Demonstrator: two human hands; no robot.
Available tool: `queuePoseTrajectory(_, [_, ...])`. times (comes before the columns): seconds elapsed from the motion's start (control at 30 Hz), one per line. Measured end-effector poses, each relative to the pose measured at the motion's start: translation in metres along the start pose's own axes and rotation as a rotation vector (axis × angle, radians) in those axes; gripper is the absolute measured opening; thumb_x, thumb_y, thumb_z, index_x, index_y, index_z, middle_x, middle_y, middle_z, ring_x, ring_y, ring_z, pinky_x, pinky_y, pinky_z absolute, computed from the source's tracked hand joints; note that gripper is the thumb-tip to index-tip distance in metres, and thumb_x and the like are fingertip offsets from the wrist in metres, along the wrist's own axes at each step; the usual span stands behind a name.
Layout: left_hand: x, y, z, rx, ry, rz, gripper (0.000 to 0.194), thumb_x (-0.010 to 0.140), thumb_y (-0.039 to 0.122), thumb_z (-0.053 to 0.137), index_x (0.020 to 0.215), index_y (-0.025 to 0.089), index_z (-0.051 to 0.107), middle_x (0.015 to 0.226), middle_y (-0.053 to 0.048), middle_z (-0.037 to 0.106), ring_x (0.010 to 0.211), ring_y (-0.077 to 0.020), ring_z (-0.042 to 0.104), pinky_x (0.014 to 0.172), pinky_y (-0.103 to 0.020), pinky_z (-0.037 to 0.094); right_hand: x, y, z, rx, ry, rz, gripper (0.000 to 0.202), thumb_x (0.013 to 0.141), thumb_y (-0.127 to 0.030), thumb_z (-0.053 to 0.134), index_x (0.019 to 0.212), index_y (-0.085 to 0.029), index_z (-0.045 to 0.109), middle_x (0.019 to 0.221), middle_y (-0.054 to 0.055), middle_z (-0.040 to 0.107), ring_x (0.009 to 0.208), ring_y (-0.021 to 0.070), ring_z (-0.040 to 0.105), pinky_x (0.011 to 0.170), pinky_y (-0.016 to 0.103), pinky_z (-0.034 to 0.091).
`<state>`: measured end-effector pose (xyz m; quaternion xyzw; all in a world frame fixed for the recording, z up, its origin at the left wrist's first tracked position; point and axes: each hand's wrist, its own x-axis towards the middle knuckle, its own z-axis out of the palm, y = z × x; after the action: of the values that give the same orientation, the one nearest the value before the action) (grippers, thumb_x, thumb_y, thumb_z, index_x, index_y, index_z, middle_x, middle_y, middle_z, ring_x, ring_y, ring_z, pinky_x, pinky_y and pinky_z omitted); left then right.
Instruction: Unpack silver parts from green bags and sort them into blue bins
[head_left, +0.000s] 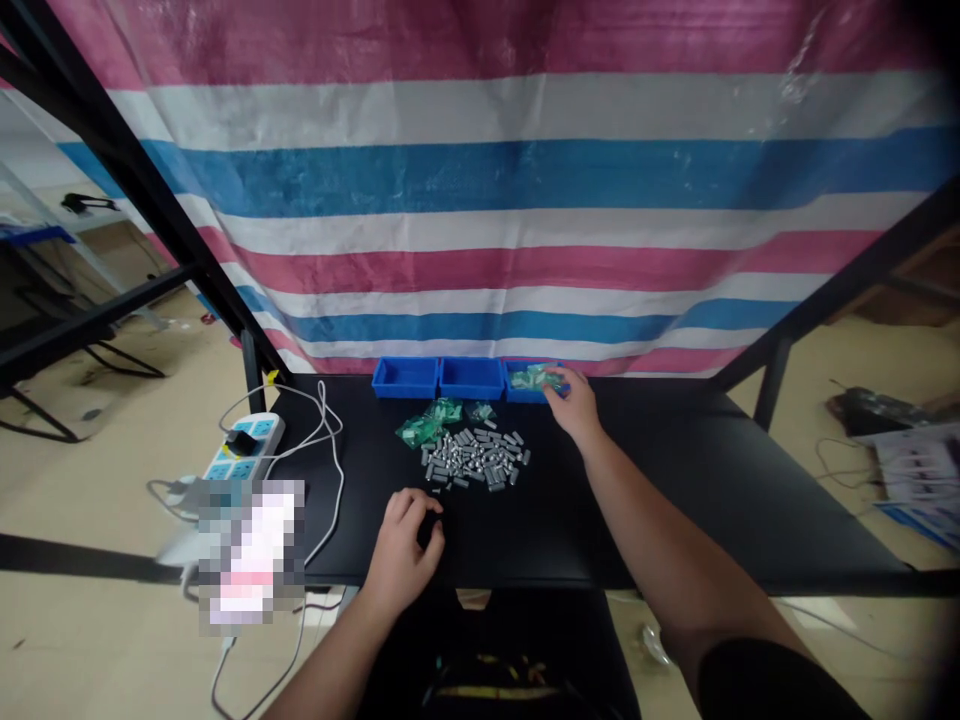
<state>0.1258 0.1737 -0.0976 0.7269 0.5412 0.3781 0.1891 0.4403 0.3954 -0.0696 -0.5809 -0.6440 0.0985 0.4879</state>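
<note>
My right hand reaches to the right-hand blue bin, its thumb and fingers closed about the edge of a small green-and-clear plastic packet among those in the bin. My left hand rests near the table's front edge, fingers curved and thumb apart, with nothing visible in it. Ahead of it lies a pile of small grey metal cylinders and fittings. Behind the pile are more green plastic packets and a small clear packet.
A middle blue bin and a left blue bin stand in the same row on the black table. At the left are a power strip, a loose white cable and a pixelated object. A striped sheet hangs behind.
</note>
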Motion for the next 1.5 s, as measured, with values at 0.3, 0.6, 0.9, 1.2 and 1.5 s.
queuePoseTrajectory(0.3, [0.001, 0.002, -0.003, -0.046, -0.045, -0.001, 0.012, 0.091, 0.012, 0.051, 0.095, 0.021, 0.056, 0.098, -0.006, 0.056, 0.097, -0.0229, 0.053, 0.086, -0.038, 0.044, -0.003, 0.005, 0.014, -0.520, -0.207, -0.156, 0.026, 0.094, -0.040, 0.054, 0.105, -0.024, 0.072, 0.118, 0.009, 0.067, 0.111, 0.0281, 0.056, 0.105, 0.050, 0.030])
queuePoseTrajectory(0.6, [0.003, 0.004, -0.004, -0.039, -0.058, 0.020, 0.012, 0.089, 0.011, 0.051, 0.092, 0.021, 0.058, 0.093, -0.006, 0.059, 0.092, -0.0227, 0.056, 0.083, -0.038, 0.044, -0.015, -0.048, 0.033, -0.389, -0.379, -0.391, 0.023, 0.088, -0.028, 0.059, 0.108, -0.023, 0.071, 0.112, 0.009, 0.068, 0.111, 0.0288, 0.057, 0.105, 0.047, 0.036])
queuePoseTrajectory(0.9, [0.003, 0.004, -0.004, -0.011, -0.086, 0.016, 0.015, 0.084, 0.008, 0.053, 0.088, 0.021, 0.060, 0.085, -0.004, 0.061, 0.086, -0.0211, 0.058, 0.079, -0.036, 0.042, -0.032, -0.049, 0.074, -0.278, -0.671, -0.327, 0.033, 0.082, -0.027, 0.067, 0.114, -0.022, 0.073, 0.118, 0.009, 0.071, 0.112, 0.0296, 0.060, 0.098, 0.042, 0.048])
queuePoseTrajectory(1.2, [0.004, 0.007, -0.006, -0.028, -0.113, 0.020, 0.014, 0.085, 0.009, 0.052, 0.088, 0.021, 0.059, 0.084, -0.002, 0.062, 0.084, -0.0207, 0.059, 0.082, -0.037, 0.041, -0.034, -0.043, 0.082, -0.205, -0.614, -0.282, 0.036, 0.075, -0.005, 0.062, 0.105, -0.019, 0.075, 0.113, 0.009, 0.071, 0.106, 0.0262, 0.059, 0.100, 0.042, 0.046])
queuePoseTrajectory(1.5, [0.003, 0.005, -0.005, -0.015, -0.105, 0.023, 0.014, 0.085, 0.010, 0.053, 0.089, 0.021, 0.060, 0.083, -0.002, 0.062, 0.084, -0.0205, 0.059, 0.081, -0.037, 0.041, -0.038, -0.041, 0.083, 0.614, -0.160, 0.251, 0.031, 0.079, -0.046, 0.071, 0.094, -0.020, 0.068, 0.087, 0.003, 0.067, 0.075, 0.0196, 0.065, 0.075, 0.040, 0.060])
